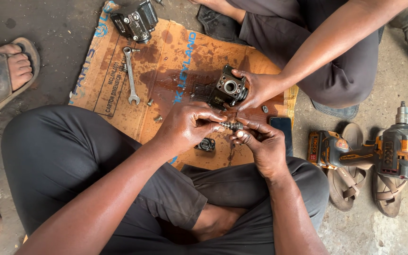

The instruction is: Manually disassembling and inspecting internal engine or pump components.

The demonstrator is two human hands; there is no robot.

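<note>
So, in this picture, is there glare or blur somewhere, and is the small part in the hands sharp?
Head view: soft, even daylight, no hard shadows; the oil-wet cardboard gives a dull sheen; the small spool part between left hand and right hand is fairly sharp; edges bend slightly.

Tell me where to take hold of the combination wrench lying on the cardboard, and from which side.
Take the wrench by the bare middle of its shank, coming straight down from above. It lies flat on the oil-stained cardboard, running away from the camera wearer, with the heads at the two ends. Fingers closing across the narrow shank look likely to lift it cleanly; nothing crowds that stretch.
</note>
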